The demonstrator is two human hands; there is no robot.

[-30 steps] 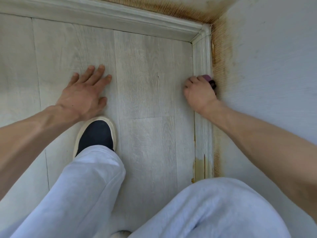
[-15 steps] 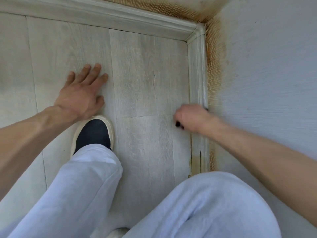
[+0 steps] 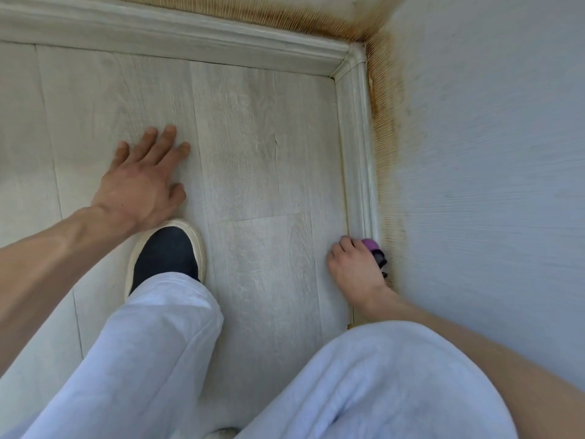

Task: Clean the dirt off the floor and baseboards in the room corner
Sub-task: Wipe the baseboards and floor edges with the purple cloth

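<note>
Crouching over the room corner, the person braces the left hand [image 3: 144, 182] flat on the pale wood-grain plank floor [image 3: 262, 160], fingers straight and spread, most likely to carry body weight while the other arm works. The right hand [image 3: 356, 269] has its grip closed round a small purple and black cleaning tool [image 3: 375, 251], fingers curled over it so that only its upper end shows; what kind of tool it is cannot be told. The tool lies against the top of the whitish moulded baseboard [image 3: 359, 153] on the right wall, where that trim meets the blue-grey textured wall [image 3: 490, 185], probably because the orange-brown dirt band [image 3: 389, 160] runs along that joint. The same staining follows the back baseboard [image 3: 158, 28] up to the corner. A dark slip-on shoe with a cream sole [image 3: 164, 253] is planted just behind the left hand, below light grey trousers [image 3: 142, 359]. Much staining remains, so the cleaning looks far from finished.
</note>
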